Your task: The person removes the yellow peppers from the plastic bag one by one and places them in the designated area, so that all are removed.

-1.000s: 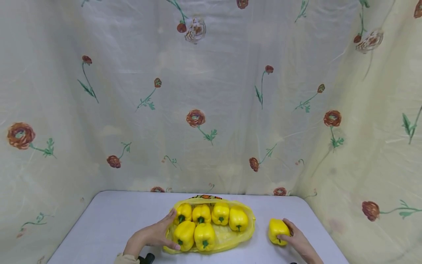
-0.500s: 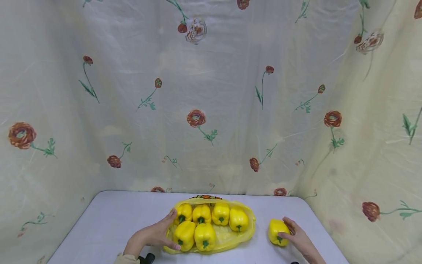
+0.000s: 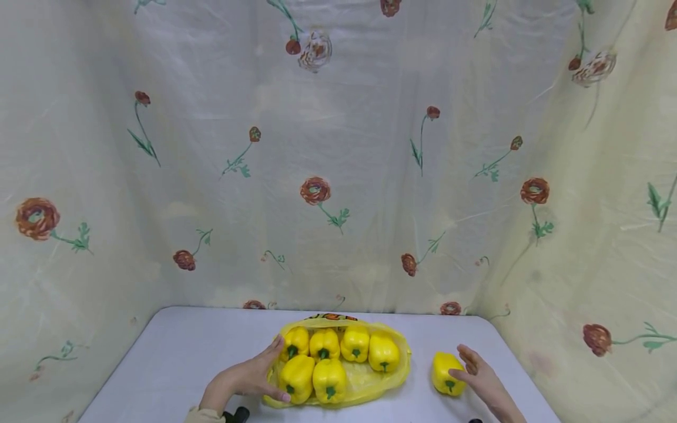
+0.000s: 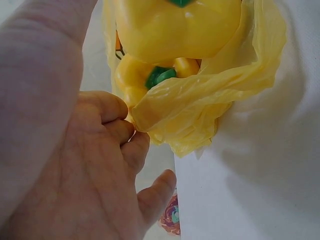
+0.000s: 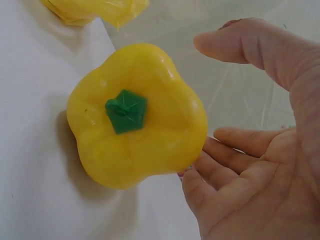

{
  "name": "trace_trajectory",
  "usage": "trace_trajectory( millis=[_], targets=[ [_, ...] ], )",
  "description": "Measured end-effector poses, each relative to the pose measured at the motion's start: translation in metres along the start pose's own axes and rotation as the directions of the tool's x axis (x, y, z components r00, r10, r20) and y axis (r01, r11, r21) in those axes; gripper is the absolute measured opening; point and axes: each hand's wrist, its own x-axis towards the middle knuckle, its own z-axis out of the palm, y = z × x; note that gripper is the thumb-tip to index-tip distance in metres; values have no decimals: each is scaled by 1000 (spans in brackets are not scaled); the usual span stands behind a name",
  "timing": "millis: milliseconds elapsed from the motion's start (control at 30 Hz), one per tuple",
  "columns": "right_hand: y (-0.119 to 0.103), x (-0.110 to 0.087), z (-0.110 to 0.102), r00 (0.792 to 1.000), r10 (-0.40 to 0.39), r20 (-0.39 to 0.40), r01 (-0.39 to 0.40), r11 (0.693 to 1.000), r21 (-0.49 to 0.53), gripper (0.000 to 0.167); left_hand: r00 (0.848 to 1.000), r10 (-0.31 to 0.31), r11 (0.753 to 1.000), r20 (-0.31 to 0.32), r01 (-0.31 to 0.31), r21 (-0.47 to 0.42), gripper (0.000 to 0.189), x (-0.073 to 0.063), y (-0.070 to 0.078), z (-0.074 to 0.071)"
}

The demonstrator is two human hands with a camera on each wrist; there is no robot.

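Observation:
A yellow bell pepper (image 3: 448, 373) with a green stem stands alone on the white table, right of the bag. My right hand (image 3: 483, 382) is at its right side, fingers spread and thumb apart from them. In the right wrist view the pepper (image 5: 160, 135) has the thumb (image 5: 225, 45) off its surface. A yellow plastic bag (image 3: 370, 385) lies spread out, holding several yellow bell peppers (image 3: 329, 382). My left hand (image 3: 245, 376) reaches around the bag's left side, thumb at the near edge. In the left wrist view its relaxed fingertips (image 4: 137, 145) meet the bag's rim (image 4: 165, 100).
The white table (image 3: 174, 364) has rounded far corners. Behind it and at both sides hangs a pale curtain (image 3: 359, 247) with printed flowers. A dark object (image 3: 240, 414) shows by the left wrist.
My right hand has loosened from the single pepper and drawn slightly right, its fingers and thumb spreading apart. The pepper stays in place. My left hand keeps its position at the bag.

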Motion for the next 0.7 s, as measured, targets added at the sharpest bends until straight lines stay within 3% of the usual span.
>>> trace_trajectory(
  millis=[367, 700],
  targets=[
    [-4, -11, -6, 994, -110, -21, 110, 994, -8, 83, 1000, -10, 1000, -7, 10, 9, 125, 1, 0, 1],
    [-30, -21, -4, 986, -158, -43, 157, 987, -42, 81, 1000, -3, 1000, -8, 3, 10, 124, 0, 0, 1]
  ],
)
